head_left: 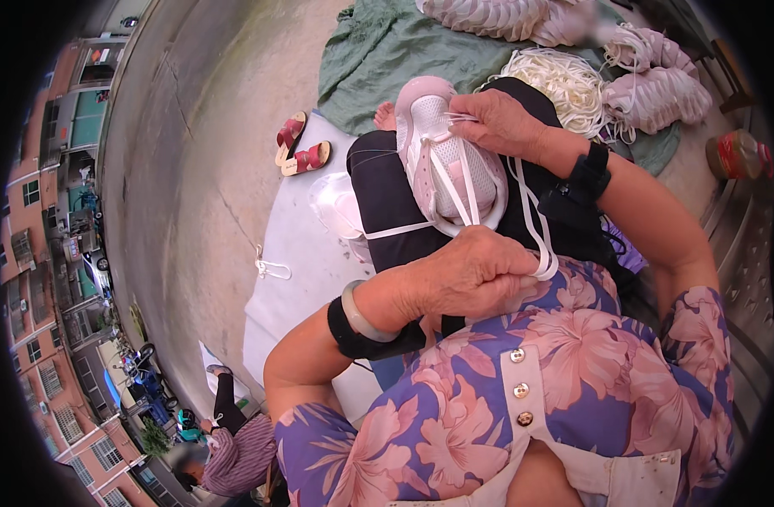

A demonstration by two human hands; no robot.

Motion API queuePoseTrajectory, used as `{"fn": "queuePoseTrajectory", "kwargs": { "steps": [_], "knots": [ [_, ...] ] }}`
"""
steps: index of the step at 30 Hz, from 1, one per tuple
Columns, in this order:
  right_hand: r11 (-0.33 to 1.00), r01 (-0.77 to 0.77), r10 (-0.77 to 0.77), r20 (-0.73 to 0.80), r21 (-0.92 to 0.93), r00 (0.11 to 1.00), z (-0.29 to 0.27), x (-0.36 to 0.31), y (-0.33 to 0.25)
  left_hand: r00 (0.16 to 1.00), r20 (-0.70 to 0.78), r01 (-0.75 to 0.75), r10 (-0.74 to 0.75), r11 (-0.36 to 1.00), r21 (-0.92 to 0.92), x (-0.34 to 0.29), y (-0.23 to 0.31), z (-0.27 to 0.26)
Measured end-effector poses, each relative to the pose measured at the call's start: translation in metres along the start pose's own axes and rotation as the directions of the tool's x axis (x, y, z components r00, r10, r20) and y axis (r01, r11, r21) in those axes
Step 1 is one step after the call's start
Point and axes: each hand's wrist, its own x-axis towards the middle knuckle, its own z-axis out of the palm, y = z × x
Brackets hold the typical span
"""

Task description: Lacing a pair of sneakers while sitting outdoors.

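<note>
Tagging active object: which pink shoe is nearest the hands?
The pink shoe on the dark trousers, under the right hand; the other shoes lie farther off, bunched at upper right.

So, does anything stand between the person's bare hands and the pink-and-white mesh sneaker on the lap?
Nothing visible does. The right hand pinches flat white laces at the pink-and-white mesh sneaker; the left hand grips a loop of them close by, with only lace strands running between it and the sneaker.

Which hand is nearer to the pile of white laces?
Right. The right hand, at the shoe, is left of and below the pile of white laces in view; the left hand is farther off, lower down near the flowered blouse.
</note>
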Motion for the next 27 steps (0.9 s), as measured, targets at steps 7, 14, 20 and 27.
{"fn": "queuePoseTrajectory", "kwargs": {
  "steps": [7, 14, 20, 27],
  "knots": [
    [0.752, -0.276, 0.188, 0.206, 0.599, 0.96, -0.012, -0.003, 0.013, 0.999, -0.048, -0.014, 0.01, 0.996, -0.087, -0.002, -0.001, 0.003],
    [0.537, -0.486, 0.358, 0.336, 0.689, 0.871, -0.017, -0.006, -0.002, 0.995, -0.095, -0.026, 0.021, 0.998, -0.059, -0.008, 0.003, 0.001],
    [0.893, -0.338, 0.316, 0.122, 0.296, 0.941, -0.006, 0.029, -0.004, 1.0, 0.004, 0.011, -0.01, 0.995, -0.102, -0.001, 0.009, -0.002],
    [0.951, -0.306, 0.304, 0.061, 0.035, 0.951, 0.005, 0.044, 0.014, 0.993, -0.108, 0.03, -0.05, 0.983, -0.18, 0.004, -0.002, -0.003]
  ]
}}
